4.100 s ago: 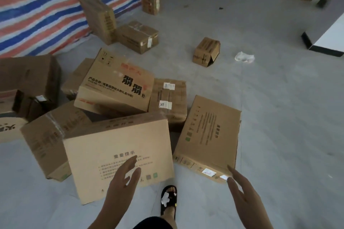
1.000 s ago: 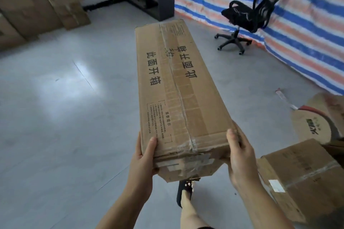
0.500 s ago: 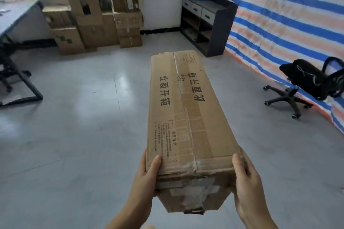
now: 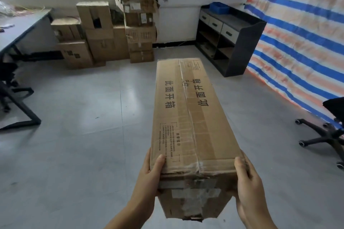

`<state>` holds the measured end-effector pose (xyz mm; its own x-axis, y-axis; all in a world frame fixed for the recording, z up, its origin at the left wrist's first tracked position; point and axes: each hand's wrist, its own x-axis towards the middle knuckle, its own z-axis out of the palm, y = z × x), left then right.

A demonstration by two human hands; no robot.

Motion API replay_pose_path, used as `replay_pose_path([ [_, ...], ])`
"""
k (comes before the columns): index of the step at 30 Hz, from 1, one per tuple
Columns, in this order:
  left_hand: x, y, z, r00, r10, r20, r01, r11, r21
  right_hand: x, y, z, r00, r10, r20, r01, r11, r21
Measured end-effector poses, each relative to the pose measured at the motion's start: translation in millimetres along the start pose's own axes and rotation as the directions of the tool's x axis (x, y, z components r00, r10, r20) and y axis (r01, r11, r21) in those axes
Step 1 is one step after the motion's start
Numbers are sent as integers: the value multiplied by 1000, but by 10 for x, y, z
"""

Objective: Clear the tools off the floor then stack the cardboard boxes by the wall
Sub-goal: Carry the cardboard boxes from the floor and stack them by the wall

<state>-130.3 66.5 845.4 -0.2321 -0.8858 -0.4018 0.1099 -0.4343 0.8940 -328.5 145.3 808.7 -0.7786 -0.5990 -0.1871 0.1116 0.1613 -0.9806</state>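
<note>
A long taped cardboard box with black printed characters is carried lengthwise in front of me, above the floor. My left hand grips its near left corner, thumb on top. My right hand grips the near right corner, thumb over the top edge. Against the far wall under the window stands a stack of cardboard boxes, several high. No tools show on the floor in this view.
A dark desk with a black frame stands at left. A black shelf unit with drawers sits right of the stack. A striped tarp covers the right side, with a black office chair before it. Grey floor lies between.
I picked the long box up from the pile and turned left with it. Over the last second the view swung from the tarp and chair toward the stacked boxes by the wall.
</note>
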Motion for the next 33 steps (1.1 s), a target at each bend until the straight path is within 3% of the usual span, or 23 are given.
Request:
replay_pose_path([
  [7,1529,655,477,999,36,-14,-36,999,28,1484,-515,815,999,-51,18,48,991,122],
  [16,3637,1464,1682,997,48,-67,-50,998,-25,4003,-1214,1552,993,-116,3,116,993,36],
  [20,4566,1806,2074,994,67,-86,-70,997,-30,4986,-1489,1941,992,-59,110,59,998,4],
  [33,7966,2913,2581,996,54,-64,-54,999,-2,8001,-1988,3893,997,40,68,-40,999,3],
])
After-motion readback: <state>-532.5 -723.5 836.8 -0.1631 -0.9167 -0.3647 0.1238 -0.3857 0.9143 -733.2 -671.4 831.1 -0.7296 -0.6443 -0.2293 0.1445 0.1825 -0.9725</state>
